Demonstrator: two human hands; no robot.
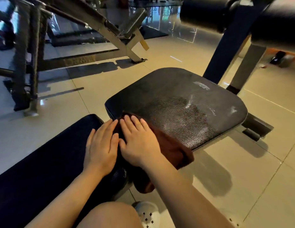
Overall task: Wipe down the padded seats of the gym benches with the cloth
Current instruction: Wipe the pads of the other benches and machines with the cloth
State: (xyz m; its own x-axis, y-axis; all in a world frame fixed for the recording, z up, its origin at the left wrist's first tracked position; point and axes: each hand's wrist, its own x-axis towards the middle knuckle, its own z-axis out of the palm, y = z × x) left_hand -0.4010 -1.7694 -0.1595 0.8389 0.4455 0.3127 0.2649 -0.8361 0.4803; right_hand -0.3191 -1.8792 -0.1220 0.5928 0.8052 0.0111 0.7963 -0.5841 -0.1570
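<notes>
Here both hands (120,142) flat, pressing cloth (173,148) onto seat (184,102).

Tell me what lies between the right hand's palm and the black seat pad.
In the head view, the folded dark-brown cloth lies between the flat right hand and the near corner of the black textured seat pad.

A grey metal machine frame (110,28) stood on the pale tiled floor (242,162) at the upper left, throwing shadows across the tiles. Two black roller pads (242,12) sat at the top right on a dark post (226,51). A white perforated shoe (147,213) rested on the floor near the bottom edge, beside a bare knee (109,216).
</notes>
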